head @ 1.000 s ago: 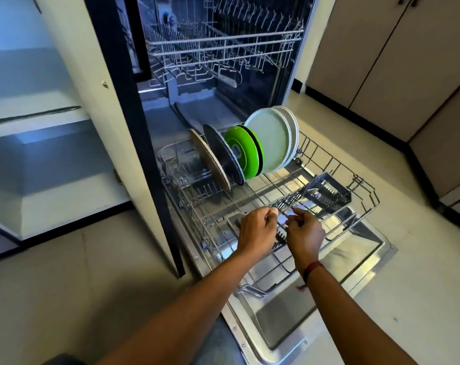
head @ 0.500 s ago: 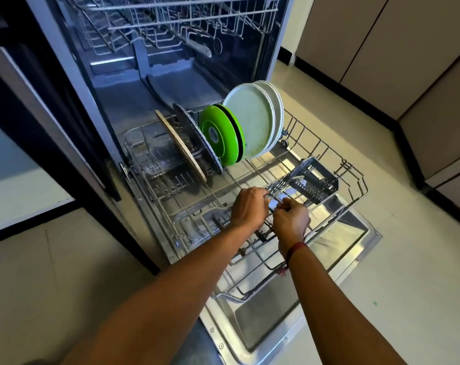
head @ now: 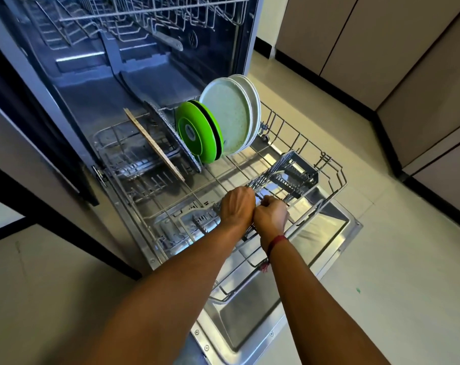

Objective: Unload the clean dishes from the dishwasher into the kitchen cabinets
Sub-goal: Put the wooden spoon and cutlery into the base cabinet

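The pale tiled floor [head: 381, 259] is brightest toward 3 o'clock, and at 8 o'clock it lies in soft, broad shadow. The open dishwasher's steel tub [head: 144, 83] at 12 o'clock is dim with a cold blue cast. Glare flashes off the stainless inner face of the lowered door [head: 329, 233], and the thin steel forks [head: 265, 180] glint. Wide-angle distortion bows the beige cabinet fronts [head: 381, 48] at 2 o'clock; the bare forearms [head: 170, 299] at 6 o'clock look slightly soft

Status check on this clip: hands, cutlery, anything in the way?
Left hand and right hand both grip the forks over the lower rack. Green plates and pale plates upright, not yet unloaded. No obstruction seen.
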`<control>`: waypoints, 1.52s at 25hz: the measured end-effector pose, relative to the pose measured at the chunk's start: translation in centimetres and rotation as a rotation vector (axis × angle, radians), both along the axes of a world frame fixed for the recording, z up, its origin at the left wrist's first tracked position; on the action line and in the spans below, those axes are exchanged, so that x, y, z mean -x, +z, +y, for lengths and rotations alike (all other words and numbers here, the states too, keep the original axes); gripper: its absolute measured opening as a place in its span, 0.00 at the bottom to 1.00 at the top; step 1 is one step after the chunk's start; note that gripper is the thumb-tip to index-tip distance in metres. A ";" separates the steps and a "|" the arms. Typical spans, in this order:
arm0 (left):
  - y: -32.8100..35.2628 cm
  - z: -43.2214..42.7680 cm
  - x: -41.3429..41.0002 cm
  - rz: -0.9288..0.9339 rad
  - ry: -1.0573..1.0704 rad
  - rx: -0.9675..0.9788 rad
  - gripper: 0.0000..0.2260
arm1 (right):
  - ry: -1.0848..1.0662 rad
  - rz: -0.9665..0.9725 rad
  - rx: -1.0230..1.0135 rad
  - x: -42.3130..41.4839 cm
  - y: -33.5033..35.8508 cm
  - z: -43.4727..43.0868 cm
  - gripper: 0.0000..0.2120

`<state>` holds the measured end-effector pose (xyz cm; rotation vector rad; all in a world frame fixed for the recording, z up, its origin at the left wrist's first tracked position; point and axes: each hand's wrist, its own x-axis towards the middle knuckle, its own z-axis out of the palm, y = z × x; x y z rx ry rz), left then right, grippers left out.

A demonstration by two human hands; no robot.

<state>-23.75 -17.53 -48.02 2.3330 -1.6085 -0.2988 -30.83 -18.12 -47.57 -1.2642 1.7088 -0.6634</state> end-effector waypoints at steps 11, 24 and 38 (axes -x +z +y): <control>0.3 0.8 -1.1 0.148 0.024 0.148 0.07 | -0.121 -0.286 -0.090 -0.2 -0.3 -0.8 0.10; -0.1 3.4 -1.2 0.960 0.494 0.246 0.06 | -0.213 -0.432 -0.219 -1.0 2.3 -0.8 0.04; 3.2 6.5 -1.8 1.432 0.684 0.256 0.11 | -0.105 -0.385 0.003 -1.2 2.6 2.7 0.11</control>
